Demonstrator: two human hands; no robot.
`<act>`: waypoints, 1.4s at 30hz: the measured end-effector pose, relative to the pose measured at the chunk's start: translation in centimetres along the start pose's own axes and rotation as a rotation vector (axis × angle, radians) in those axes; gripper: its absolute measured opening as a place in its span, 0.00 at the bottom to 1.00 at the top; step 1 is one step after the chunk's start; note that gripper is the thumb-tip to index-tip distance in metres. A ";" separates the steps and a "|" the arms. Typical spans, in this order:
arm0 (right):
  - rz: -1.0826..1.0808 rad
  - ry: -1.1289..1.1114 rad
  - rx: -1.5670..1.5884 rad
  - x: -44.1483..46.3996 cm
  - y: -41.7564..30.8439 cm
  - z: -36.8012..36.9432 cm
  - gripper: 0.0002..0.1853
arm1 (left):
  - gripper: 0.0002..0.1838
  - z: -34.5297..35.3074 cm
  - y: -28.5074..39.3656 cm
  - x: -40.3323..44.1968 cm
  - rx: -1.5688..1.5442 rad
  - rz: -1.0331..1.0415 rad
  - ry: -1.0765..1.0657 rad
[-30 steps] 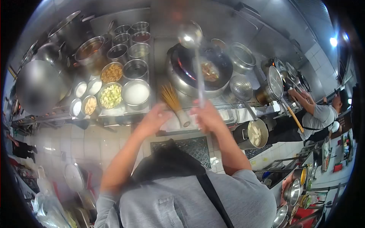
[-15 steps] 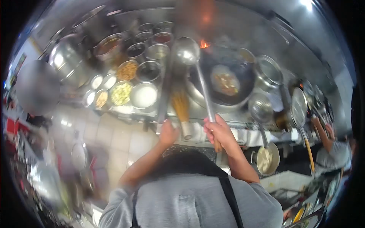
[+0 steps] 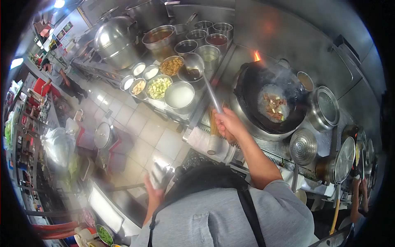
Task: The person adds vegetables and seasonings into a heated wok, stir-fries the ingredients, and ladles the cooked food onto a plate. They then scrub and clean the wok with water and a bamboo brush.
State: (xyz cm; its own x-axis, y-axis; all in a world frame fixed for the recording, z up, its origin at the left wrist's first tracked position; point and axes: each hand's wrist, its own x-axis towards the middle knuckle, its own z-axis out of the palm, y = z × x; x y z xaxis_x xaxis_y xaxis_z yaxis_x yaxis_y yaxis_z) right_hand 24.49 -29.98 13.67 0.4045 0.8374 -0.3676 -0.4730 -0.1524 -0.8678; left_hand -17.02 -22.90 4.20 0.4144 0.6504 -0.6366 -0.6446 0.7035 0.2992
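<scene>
My right hand is closed around the handle of a long metal ladle. The ladle's bowl is over a round container of dark liquid among the seasoning pots. Low and to the left, my left hand is beside a shiny silvery object and appears to grip it; blur hides its kind and most of the fingers. Right of the ladle, a black wok on the stove holds browned food pieces in bubbling liquid, with steam rising.
Flame shows behind the wok. A bamboo brush lies below the ladle handle. Bowls of chopped green vegetable and white liquid stand left. A perforated skimmer rests right. Other people are at far left and right.
The view has swung left. My right hand has taken the ladle from beside the wok to the dark-liquid container. My left hand has moved away from the counter edge, down and left, to the silvery object.
</scene>
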 end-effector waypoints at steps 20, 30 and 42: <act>-0.130 0.641 -0.236 -18.3 1.0 -13.2 0.13 | 0.29 -4.4 3.4 10.2 1.356 -0.229 0.016; -0.019 0.863 -0.488 -16.2 2.1 -12.5 0.21 | 0.22 -0.9 2.1 15.8 1.547 -0.004 0.050; -0.175 0.151 0.145 10.2 -8.9 0.8 0.18 | 0.13 -14.0 10.9 27.0 3.018 0.066 -0.699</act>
State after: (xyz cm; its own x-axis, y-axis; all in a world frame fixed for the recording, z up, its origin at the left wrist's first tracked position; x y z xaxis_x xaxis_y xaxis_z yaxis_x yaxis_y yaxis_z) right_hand 32.22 -19.70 17.95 0.5972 0.7547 -0.2717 -0.4886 0.0736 -0.8694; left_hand -21.83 -1.65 -19.67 0.6874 0.2897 -0.6660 0.4165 -0.9084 0.0348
